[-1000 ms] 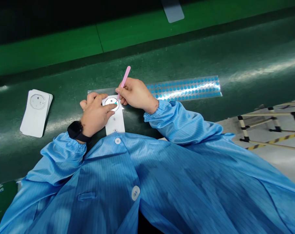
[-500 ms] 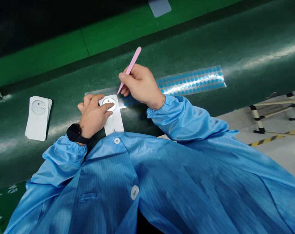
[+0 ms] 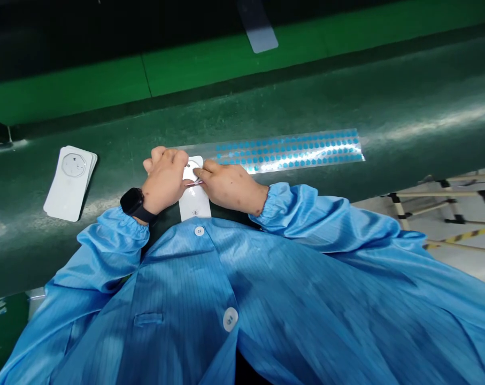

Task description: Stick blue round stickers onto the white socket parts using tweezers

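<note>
My left hand (image 3: pixel 164 179) rests on a white card (image 3: pixel 194 202) and pins its upper part, hiding most of the card's round label. My right hand (image 3: pixel 230 187) lies just beside it, fingers shut on pink tweezers (image 3: pixel 194 183). The tweezers now lie nearly flat across the card, and their tip disappears by my left thumb. Behind both hands stretches a clear film strip of blue adhesive dots (image 3: pixel 290 152). A stack of white cards (image 3: pixel 69 183) with octagonal outlines sits to the left.
Everything lies on a dark green glossy bench (image 3: pixel 346 96), with a brighter green panel (image 3: pixel 226 64) beyond it and a pale translucent sheet (image 3: pixel 257 27) at its far edge. A metal frame with striped tape (image 3: pixel 446 206) stands on the floor at right.
My right hand has come down and left, its tweezers swinging from upright to nearly flat across the card. My left hand has shifted up the card, and the view has turned slightly.
</note>
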The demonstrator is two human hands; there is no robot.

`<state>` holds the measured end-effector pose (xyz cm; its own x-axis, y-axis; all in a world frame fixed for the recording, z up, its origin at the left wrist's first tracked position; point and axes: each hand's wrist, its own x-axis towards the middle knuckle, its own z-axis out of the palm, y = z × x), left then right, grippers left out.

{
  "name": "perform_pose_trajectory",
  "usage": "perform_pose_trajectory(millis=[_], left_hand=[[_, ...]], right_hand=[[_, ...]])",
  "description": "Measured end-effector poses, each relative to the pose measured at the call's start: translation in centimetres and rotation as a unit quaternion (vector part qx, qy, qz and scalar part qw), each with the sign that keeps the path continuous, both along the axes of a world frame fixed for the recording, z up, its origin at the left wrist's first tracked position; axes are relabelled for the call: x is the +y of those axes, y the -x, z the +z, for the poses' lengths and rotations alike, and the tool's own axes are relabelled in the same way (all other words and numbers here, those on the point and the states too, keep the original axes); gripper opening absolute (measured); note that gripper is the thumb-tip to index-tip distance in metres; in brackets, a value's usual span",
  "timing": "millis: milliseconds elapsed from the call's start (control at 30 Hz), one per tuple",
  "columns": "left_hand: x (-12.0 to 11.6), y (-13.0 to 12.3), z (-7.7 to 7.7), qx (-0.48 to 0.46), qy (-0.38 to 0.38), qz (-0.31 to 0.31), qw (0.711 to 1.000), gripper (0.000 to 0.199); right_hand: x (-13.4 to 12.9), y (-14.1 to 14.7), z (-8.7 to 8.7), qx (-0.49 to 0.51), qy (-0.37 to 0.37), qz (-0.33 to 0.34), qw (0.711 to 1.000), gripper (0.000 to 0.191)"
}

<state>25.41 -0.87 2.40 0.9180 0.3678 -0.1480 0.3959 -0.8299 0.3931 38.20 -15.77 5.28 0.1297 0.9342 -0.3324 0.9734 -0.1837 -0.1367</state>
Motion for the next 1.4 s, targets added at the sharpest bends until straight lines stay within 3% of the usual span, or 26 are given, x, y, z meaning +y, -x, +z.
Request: perform_pose_trajectory(millis=[233,500,800,1033,1300,1400], left_hand=[[-0.4,-0.5,0.3,0.016,0.017,0.011,1.0,0.038],[-0.1,-0.4,-0.5,-0.007,0.019,0.004,1.0,0.041],[-0.2,-0.7,-0.1,0.013,0.014,0.009,1.0,0.045],[-0.4,-0.8,0.2,0.029,0.016,0.021,0.999,0.045],[-0.7,-1.2,0.7,0.038,0.026,0.041,0.998,0.048],[-1.6,-1.1,0.8,0.023,0.033,0.06,0.997,0.053]], right_hand=[[0.3,-0.3,0.6,-0.022,0.02,0.023,0.999,0.045],[0.4,-1.4,0.9,-0.001,0.03,0.032,0.999,0.043],[2.3,-1.4,2.0,0.003,0.068,0.051,0.996,0.037],[1.8,-1.3,2.3,-0.055,0.061,0.079,0.993,0.039],[1.5,-1.9,1.5,0.012,0.052,0.033,0.998,0.034],[1.2,-2.6,0.0,0.076,-0.035,-0.015,0.996,0.044]])
